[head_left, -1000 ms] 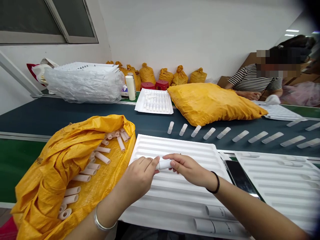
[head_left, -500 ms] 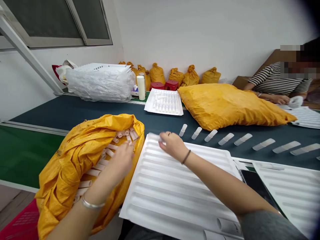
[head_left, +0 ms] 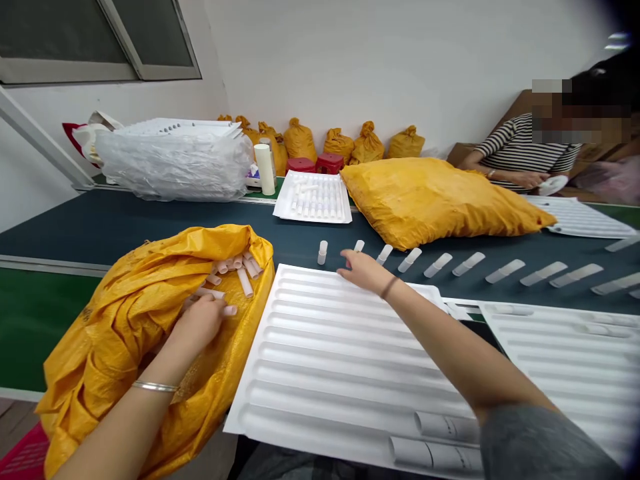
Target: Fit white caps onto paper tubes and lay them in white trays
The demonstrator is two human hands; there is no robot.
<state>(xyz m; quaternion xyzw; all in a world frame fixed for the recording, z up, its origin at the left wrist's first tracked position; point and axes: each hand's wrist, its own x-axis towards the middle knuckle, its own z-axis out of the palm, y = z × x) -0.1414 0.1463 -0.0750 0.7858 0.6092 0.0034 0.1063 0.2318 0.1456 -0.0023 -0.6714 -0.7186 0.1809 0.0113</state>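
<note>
My left hand (head_left: pixel 203 320) reaches into the open yellow sack (head_left: pixel 125 320), its fingers closed round a pale tube (head_left: pixel 229 311). More pale tubes (head_left: pixel 245 283) lie loose in the sack. Above the far edge of the white grooved tray (head_left: pixel 320 347), my right hand (head_left: pixel 361 270) has its thumb and forefinger apart, with nothing visible between them. A frosted tube (head_left: pixel 323 253) stands upright on the dark belt, to the left of that hand. Two larger printed tubes (head_left: pixel 430 455) lie at the tray's near right corner.
Several frosted tubes (head_left: pixel 504 271) stand along the dark belt (head_left: pixel 150 217). Beyond it are a full yellow sack (head_left: pixel 435 200), a filled tray (head_left: pixel 285 210) and a plastic-wrapped stack (head_left: pixel 170 163). A person in a striped shirt (head_left: pixel 515 143) sits at the right. Another grooved tray (head_left: pixel 560 373) is nearer.
A frosted tube now stands on the belt, and my right hand, which held one over the tray, is empty and farther right. My left hand has gone lower into the sack and closed on a tube.
</note>
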